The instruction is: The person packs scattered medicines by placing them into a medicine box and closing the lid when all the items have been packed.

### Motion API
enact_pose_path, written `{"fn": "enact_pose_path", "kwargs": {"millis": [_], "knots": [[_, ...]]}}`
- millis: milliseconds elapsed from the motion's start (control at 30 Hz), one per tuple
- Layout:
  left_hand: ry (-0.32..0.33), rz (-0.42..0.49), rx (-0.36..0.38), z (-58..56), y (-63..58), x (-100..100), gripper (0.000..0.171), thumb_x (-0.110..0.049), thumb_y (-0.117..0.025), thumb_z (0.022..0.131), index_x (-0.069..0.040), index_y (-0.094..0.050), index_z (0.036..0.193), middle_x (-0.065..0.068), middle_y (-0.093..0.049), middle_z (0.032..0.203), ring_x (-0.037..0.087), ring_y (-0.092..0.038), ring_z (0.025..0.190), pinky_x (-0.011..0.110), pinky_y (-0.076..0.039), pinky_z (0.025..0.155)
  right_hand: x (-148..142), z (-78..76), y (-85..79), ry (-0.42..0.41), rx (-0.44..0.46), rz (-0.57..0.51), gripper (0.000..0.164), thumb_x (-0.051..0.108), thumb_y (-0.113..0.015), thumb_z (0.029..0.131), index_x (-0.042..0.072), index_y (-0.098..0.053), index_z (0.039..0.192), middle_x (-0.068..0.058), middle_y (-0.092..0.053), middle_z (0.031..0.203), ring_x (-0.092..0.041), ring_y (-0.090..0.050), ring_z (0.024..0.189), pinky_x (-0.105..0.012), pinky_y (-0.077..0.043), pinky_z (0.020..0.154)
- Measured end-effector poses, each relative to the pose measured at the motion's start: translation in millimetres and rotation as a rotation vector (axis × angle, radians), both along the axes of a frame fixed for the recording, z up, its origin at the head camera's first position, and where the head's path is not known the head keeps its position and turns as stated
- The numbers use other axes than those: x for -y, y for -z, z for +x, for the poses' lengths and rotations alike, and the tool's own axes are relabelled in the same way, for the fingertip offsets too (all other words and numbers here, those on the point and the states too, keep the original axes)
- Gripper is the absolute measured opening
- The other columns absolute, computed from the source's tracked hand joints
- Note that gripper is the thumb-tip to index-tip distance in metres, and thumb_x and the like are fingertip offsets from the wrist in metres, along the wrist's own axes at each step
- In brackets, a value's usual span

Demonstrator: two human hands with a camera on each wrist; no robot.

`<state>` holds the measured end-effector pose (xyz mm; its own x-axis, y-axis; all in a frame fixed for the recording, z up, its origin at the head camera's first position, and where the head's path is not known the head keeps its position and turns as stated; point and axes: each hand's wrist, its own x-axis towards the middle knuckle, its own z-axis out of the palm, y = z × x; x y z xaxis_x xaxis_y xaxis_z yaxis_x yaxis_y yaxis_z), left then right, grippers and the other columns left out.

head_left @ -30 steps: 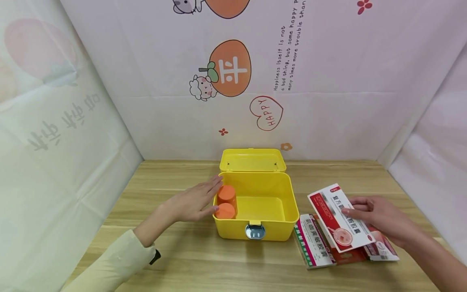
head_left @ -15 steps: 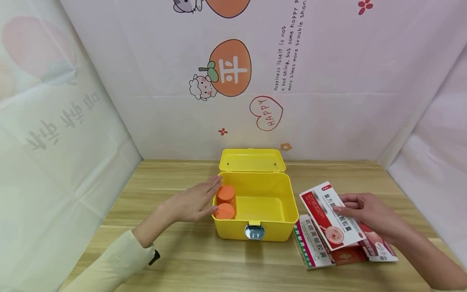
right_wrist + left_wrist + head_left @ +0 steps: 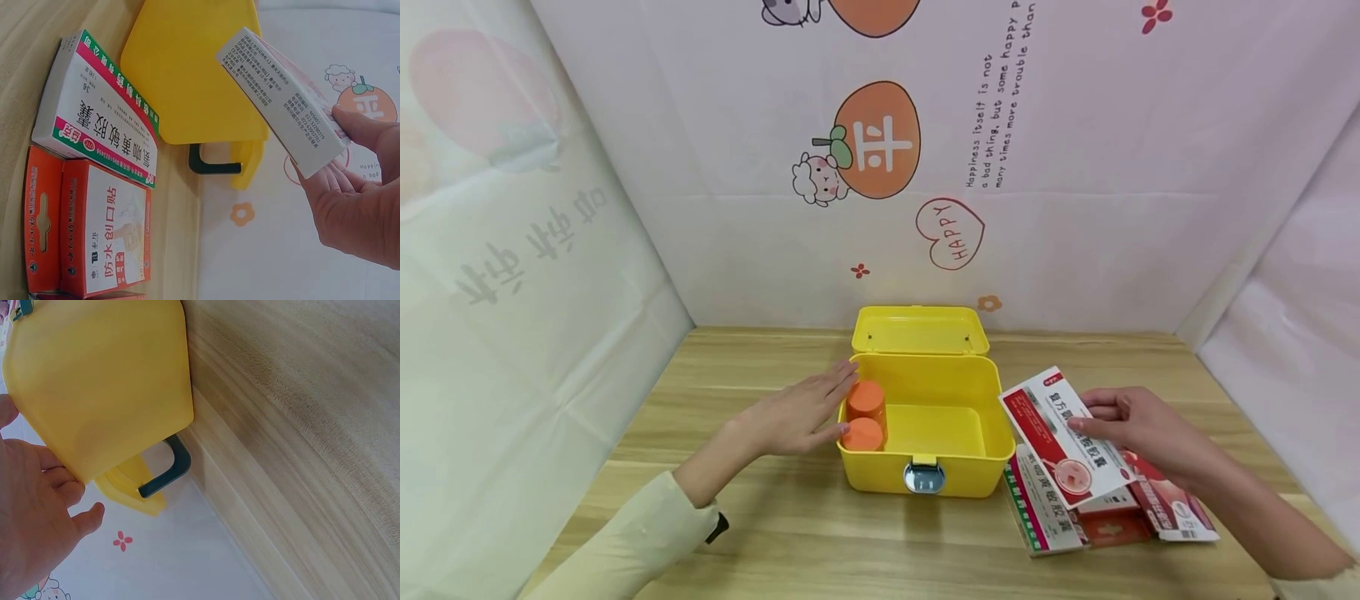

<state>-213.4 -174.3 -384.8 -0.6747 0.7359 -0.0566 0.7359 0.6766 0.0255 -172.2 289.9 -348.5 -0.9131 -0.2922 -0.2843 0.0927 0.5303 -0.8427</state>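
My right hand (image 3: pixel 1142 429) pinches a white and red medicine box (image 3: pixel 1067 437) between thumb and fingers. It holds the box tilted above several other boxes, just right of a yellow storage box (image 3: pixel 925 473). The right wrist view shows one printed side of that medicine box (image 3: pixel 284 103). With fingers extended, my left hand (image 3: pixel 797 417) rests against the storage box's left rim; in the left wrist view the fingertips touch its edge. Inside, at the left end, stand two orange-capped bottles (image 3: pixel 867 398). The storage box's lid (image 3: pixel 920 329) is tipped back.
A green-edged medicine box (image 3: pixel 1041 508), a red box of plasters (image 3: pixel 106 228) and a red-and-white box (image 3: pixel 1172 504) lie on the wooden table (image 3: pixel 737 533). A dark handle (image 3: pixel 200 164) hangs from the storage box's lid. Printed white cloth (image 3: pixel 1075 250) walls the back and sides.
My right hand has moved left with the medicine box, bringing it nearer the storage box's right rim. The left hand stays at the left rim.
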Motion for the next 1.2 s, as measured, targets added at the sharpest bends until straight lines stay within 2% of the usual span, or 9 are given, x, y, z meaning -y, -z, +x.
{"fn": "enact_pose_path", "kwargs": {"millis": [467,767,1200], "knots": [[-0.013,-0.009,0.003,1.7,0.4,-3.5,0.076,-0.054,-0.029,0.105,-0.002,-0.015,0.159,0.012,-0.009,0.169,0.027,-0.01,0.157,0.044,-0.024,0.125,10.4,-5.5,-3.3,-0.057,-0.029,0.003,0.055,0.028,-0.065,0.097,-0.007,-0.051,0.137,-0.015,-0.074,0.116,-0.018,-0.073,0.087,-0.033,-0.061,0.073],[-0.016,-0.001,0.008,1.1,0.4,-4.3,0.076,-0.054,-0.03,0.105,-0.002,-0.015,0.159,0.012,-0.009,0.169,0.026,-0.01,0.157,0.045,-0.025,0.125,21.8,-10.1,-9.3,-0.077,-0.07,0.044,0.051,0.032,-0.068,0.095,-0.001,-0.058,0.132,-0.009,-0.075,0.114,-0.015,-0.071,0.091,-0.03,-0.059,0.076],[-0.014,-0.007,0.009,2.2,-0.1,-3.9,0.076,-0.054,-0.029,0.105,-0.002,-0.016,0.159,0.012,-0.009,0.169,0.026,-0.01,0.157,0.043,-0.023,0.126,36.0,-14.7,-19.8,-0.106,-0.125,0.099,0.055,0.034,-0.069,0.094,0.002,-0.057,0.137,-0.012,-0.07,0.123,-0.019,-0.067,0.103,-0.032,-0.056,0.086]]}}
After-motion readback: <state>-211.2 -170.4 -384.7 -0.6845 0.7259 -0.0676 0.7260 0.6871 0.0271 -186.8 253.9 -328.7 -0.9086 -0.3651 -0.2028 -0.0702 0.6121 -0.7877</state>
